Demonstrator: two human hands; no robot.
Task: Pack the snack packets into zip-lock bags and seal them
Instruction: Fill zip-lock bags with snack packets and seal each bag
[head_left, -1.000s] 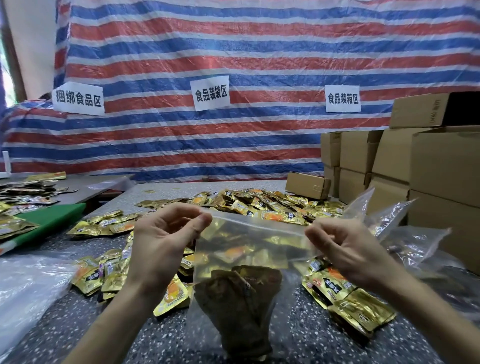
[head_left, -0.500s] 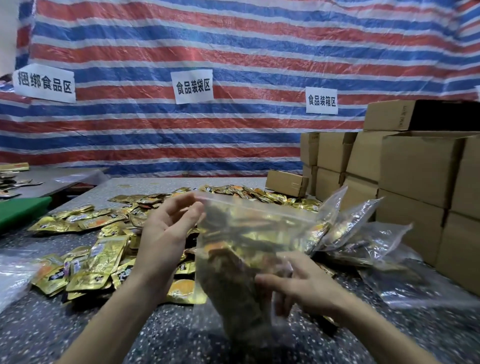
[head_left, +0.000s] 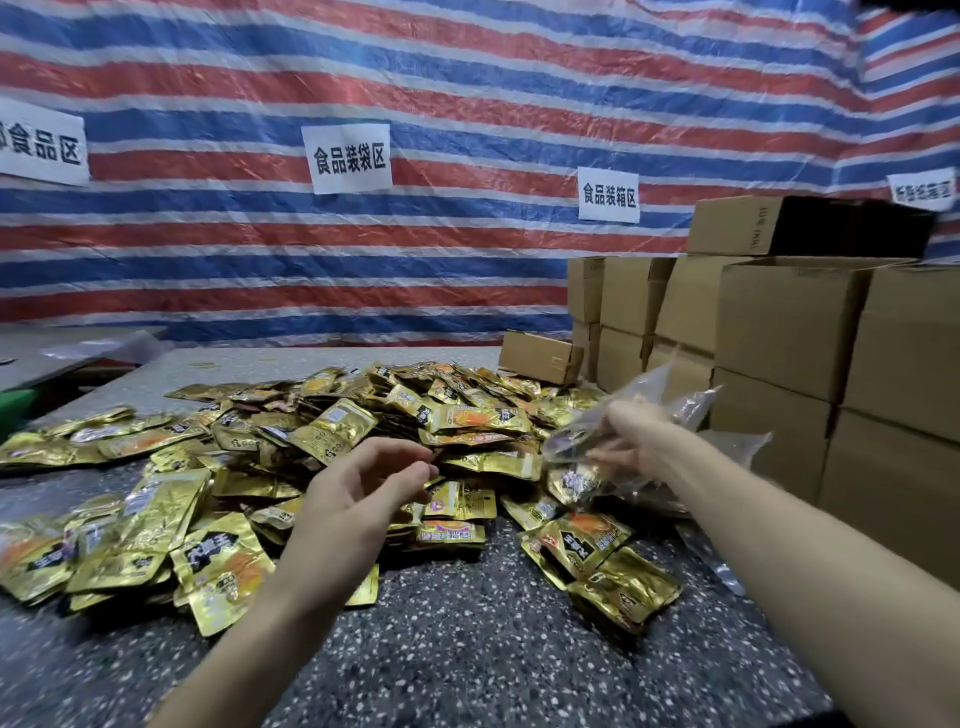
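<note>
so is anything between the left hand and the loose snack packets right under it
Nothing visible. The left hand hovers empty and open just above the gold snack packets, with only air between. The right hand grips a clear bag off to the side.

packets (head_left: 332, 467) on table (head_left: 467, 649) — boxes (head_left: 779, 332) right

Glossy gold foil snack packets (head_left: 332, 431) lie on a matt speckled stone table (head_left: 467, 639); clear crinkled plastic bags (head_left: 691, 410) at 3 o'clock, before matt cardboard boxes (head_left: 779, 322).
</note>
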